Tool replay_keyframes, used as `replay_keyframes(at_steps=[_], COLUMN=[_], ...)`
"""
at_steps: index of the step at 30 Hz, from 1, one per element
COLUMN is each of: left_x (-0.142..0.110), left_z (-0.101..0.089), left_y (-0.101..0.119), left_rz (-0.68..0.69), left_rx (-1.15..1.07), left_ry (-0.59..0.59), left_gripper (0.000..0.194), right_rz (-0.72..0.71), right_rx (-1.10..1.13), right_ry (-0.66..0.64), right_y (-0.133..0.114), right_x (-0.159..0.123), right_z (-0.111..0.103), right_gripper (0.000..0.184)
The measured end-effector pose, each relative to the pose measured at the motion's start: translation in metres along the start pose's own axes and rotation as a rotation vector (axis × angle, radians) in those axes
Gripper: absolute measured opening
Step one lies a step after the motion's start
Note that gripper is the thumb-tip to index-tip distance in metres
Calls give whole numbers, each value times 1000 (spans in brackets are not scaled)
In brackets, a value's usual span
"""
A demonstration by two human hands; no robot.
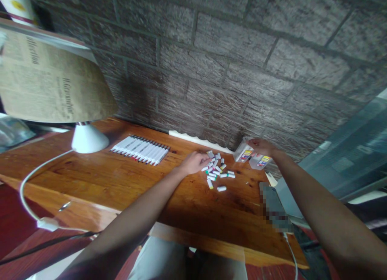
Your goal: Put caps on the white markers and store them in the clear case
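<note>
Left hand point(196, 163) rests at the edge of a heap of small white caps point(215, 164) on the desk point(236, 209), and the right hand point(262, 147) is at two clear plastic boxes point(242, 152) by the wall point(217, 70); whether either one grips anything, I cannot tell. White markers point(139, 150) lie in a row near the lamp point(57, 82).

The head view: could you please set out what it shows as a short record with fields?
Left hand: at the left edge of the loose pile; hold unclear
Right hand: at the clear boxes; hold unclear
Loose pile: short white tubes, some with coloured ends
Clear boxes: two, side by side, with printed labels
Markers: laid in a neat row
Lamp: left of the markers, print on its shade
Surface: wooden table
Behind: brick-patterned wall
</note>
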State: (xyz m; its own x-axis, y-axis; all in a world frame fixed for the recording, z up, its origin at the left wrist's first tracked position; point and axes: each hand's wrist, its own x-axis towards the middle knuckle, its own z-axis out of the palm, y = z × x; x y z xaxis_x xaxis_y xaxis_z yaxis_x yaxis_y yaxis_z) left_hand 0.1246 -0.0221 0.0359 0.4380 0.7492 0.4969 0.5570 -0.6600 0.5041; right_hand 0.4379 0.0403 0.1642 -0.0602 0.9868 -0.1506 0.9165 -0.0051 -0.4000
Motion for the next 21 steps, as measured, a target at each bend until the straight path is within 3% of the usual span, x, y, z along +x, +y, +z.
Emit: replay_keyframes(at_steps=[7,16,21], left_x=[0,0,0], left_z=[0,0,0], left_y=[-2,-3,-1], left_rz=[16,19,20], left_rx=[-1,8,17], left_ry=[2,-20,-26], left_gripper=[41,42,42], right_rz=[24,-34,-3], right_rx=[191,318,293], right_ry=[74,40,122], right_y=[20,16,17], right_x=[16,6,8], right_z=[4,7,8], right_gripper=[37,29,32])
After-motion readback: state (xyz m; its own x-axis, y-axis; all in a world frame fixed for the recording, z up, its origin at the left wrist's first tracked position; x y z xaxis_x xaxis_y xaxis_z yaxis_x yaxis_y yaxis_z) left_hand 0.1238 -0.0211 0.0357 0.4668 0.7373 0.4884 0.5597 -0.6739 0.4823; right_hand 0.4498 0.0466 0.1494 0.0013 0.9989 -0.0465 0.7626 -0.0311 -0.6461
